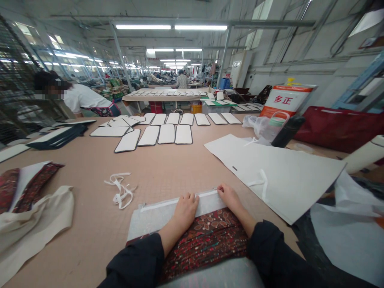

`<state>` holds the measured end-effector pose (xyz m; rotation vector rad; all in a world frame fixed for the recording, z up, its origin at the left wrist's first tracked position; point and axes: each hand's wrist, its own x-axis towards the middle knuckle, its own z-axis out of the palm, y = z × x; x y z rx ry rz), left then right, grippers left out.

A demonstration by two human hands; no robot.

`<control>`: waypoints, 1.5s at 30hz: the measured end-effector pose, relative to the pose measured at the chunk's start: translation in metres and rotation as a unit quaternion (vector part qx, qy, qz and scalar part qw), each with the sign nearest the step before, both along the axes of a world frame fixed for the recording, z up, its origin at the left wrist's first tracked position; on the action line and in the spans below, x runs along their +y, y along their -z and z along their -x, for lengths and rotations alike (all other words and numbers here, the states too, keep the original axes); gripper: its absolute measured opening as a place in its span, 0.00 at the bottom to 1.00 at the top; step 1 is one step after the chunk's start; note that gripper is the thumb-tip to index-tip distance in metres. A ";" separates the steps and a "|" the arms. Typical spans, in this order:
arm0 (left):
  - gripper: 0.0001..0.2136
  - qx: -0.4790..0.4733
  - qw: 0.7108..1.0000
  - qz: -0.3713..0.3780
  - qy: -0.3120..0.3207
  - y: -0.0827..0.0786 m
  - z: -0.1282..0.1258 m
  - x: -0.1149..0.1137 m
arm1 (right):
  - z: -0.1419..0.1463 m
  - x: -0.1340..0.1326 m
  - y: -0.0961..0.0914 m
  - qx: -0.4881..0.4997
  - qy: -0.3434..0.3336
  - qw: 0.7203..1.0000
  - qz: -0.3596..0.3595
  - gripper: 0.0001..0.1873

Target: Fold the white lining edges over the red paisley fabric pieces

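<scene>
A brown and red patterned fabric (210,236), gathered in folds, lies on the table in front of me. Along its far edge runs a pale grey sheet (141,220) with a narrow white tape (171,203) across it. My left hand (186,210) rests over the tape and sheet, palm down, fingers stretched out. At the tape's right end, my right hand (229,198) has its fingertips closed on the tape beside the sheet's corner. A loose tangle of white tape (121,192) lies farther left.
White dark-edged panels (166,134) stand in rows across the table (90,172). A large white sheet (270,172) lies right, near a red and white can (285,102) and a black bottle (288,132). Cream cloth (39,228) lies left. A person (87,98) bends at the left.
</scene>
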<state>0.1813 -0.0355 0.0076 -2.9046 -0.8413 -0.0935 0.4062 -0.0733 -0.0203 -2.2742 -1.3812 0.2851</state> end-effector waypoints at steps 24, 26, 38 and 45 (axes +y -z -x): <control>0.14 0.019 0.999 0.030 -0.020 -0.003 0.021 -0.005 | 0.061 -0.025 -0.024 -0.202 -0.326 0.924 -0.016 0.15; 0.13 0.035 0.998 0.046 -0.035 -0.004 0.042 -0.003 | 0.049 -0.028 -0.024 -0.211 -0.310 0.927 -0.007 0.14; 0.19 0.040 0.978 0.049 -0.197 -0.011 0.159 0.004 | 0.015 -0.033 -0.016 -0.250 -0.256 0.933 0.030 0.15; 0.20 0.010 0.977 0.056 -0.206 -0.002 0.158 0.005 | 0.015 -0.024 -0.027 -0.240 -0.266 0.931 0.065 0.14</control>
